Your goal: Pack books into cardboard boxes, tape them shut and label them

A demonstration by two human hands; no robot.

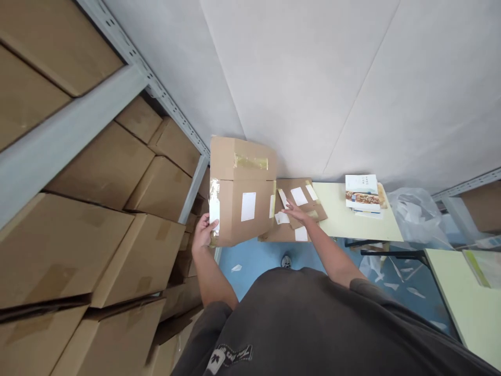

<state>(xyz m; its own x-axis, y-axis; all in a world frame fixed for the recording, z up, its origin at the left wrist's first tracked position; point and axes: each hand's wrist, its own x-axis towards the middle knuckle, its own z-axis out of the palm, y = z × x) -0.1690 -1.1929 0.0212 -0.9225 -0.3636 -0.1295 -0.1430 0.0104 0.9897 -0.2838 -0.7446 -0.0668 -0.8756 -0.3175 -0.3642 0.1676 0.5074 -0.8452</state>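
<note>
My left hand (203,232) grips the left edge of a flattened cardboard box (256,201), its thumb on the front near a white label. The box stands tilted up, with clear tape along its left edge, yellowish tape on its upper part and a white label in the middle. To its right, my right hand (295,211) has its fingers stretched out, over other flat cardboard pieces (287,184) that lie on the table and carry several white labels. Whether the right fingertips touch that cardboard I cannot tell.
A pale yellow-green table (332,209) bears a stack of books (362,192), with a clear plastic bag (415,214) beside it. Shelves of cardboard boxes (113,261) rise on the left. Paper scraps (415,292) litter the blue floor. Another table (450,277) stands at right.
</note>
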